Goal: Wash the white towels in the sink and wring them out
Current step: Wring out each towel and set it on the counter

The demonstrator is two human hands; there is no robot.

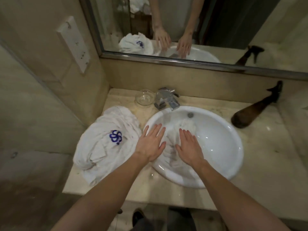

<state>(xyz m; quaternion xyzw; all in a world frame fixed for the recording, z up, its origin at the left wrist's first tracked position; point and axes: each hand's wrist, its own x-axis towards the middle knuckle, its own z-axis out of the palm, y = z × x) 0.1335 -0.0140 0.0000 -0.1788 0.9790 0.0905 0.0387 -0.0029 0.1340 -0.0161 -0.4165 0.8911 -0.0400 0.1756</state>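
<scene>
Hands lie flat with fingers straight, gripping nothing: the left hand over the sink's nine o'clock rim, the right hand inside the bowl. Between and under them a wet white towel lies in the bowl, below the tap at twelve o'clock. At nine o'clock of the sink, more white towels, one with a blue logo, sit heaped on the counter. A glass bowl stands beside the tap.

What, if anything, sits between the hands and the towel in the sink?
Nothing visible does. The left hand and right hand are spread flat directly over the towel in the sink, with only running water from the tap falling on it. The other towel lies aside on the counter.
</scene>
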